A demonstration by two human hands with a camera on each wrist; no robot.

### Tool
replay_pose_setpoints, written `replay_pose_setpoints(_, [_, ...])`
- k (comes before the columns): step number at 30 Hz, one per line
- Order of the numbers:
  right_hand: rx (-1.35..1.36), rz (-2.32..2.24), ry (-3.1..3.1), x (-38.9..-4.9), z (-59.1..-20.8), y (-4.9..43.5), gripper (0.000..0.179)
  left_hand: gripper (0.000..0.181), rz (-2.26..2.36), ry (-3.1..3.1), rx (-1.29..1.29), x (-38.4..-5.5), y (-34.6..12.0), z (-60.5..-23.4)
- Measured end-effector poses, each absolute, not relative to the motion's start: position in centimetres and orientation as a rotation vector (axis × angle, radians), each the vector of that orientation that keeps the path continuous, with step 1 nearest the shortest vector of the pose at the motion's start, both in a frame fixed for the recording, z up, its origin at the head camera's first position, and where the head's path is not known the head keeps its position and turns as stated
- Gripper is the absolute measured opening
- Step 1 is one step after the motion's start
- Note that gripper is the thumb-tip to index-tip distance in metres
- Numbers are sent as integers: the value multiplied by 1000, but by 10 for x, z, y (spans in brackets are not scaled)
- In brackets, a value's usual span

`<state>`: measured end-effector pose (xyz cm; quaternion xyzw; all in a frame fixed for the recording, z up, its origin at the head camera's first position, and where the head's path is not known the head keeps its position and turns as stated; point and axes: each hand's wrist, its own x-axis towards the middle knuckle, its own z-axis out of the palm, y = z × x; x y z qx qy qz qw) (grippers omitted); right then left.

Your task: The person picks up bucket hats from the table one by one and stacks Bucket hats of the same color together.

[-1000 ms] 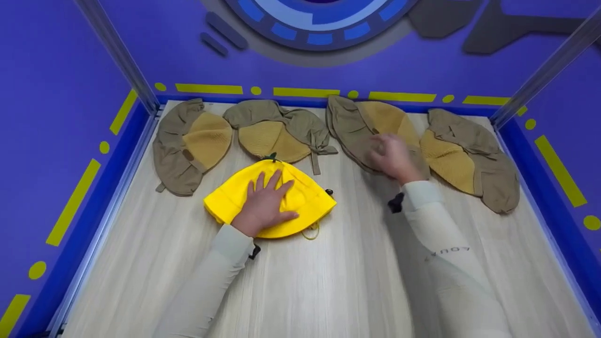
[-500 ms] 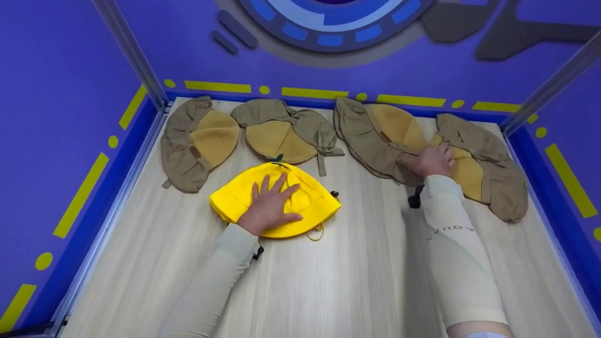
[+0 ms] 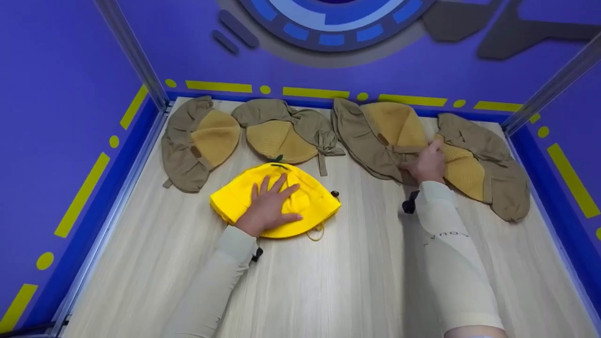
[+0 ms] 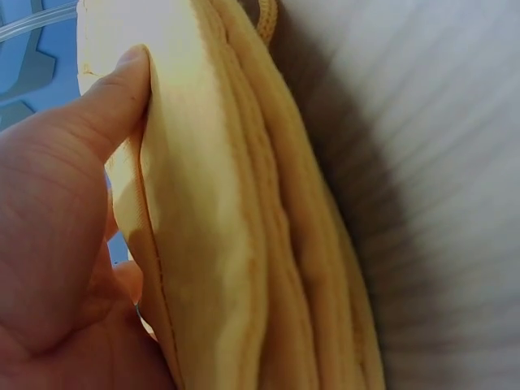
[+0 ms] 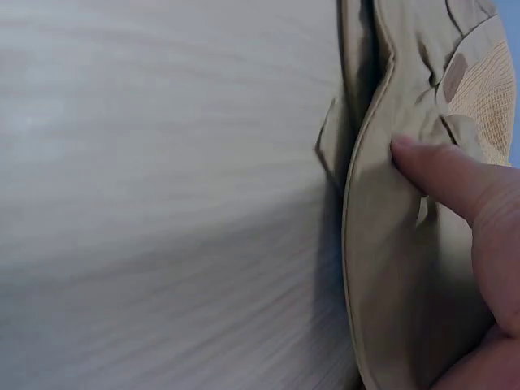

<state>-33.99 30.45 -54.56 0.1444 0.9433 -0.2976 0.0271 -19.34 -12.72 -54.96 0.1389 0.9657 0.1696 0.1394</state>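
Observation:
A bright yellow bucket hat [image 3: 307, 197], with a green stem-like tip and a cord, lies flattened in the middle of the table. My left hand [image 3: 267, 206] rests on it with fingers spread; in the left wrist view, the thumb lies along the layered yellow brim [image 4: 219, 211]. To the right is a khaki sun hat [image 3: 396, 124] with a tan crown and a small brown tag. My right hand [image 3: 428, 164] holds its right end, the thumb [image 5: 435, 166] pressing on the khaki brim in the right wrist view; the other fingers are mostly hidden there.
Three similar khaki-and-tan hats lie along the back: one at far left [image 3: 185, 145], one left of centre [image 3: 281, 136] with a tie, and one at far right [image 3: 488, 164], beside my right hand. Blue-purple panels [image 3: 300, 70] enclose the table's back and sides.
My right hand moved right across the khaki hat to its right end, then slightly back left; the hat's crown now looks more spread. My left hand stays on the yellow hat.

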Motion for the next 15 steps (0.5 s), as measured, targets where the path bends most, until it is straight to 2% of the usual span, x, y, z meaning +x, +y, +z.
replay_pose_setpoints(5, [410, -996, 2951, -336, -541, 304, 109, 83, 495, 2799, 409, -194, -127, -550])
replay_pose_setpoints(11, [365, -938, 3031, -329, -537, 309, 77, 84, 511, 2789, 424, -193, -129, -550])
replay_pose_setpoints(15, [326, -924, 3085, -326, -537, 309, 67, 83, 521, 2788, 420, -192, -135, -551])
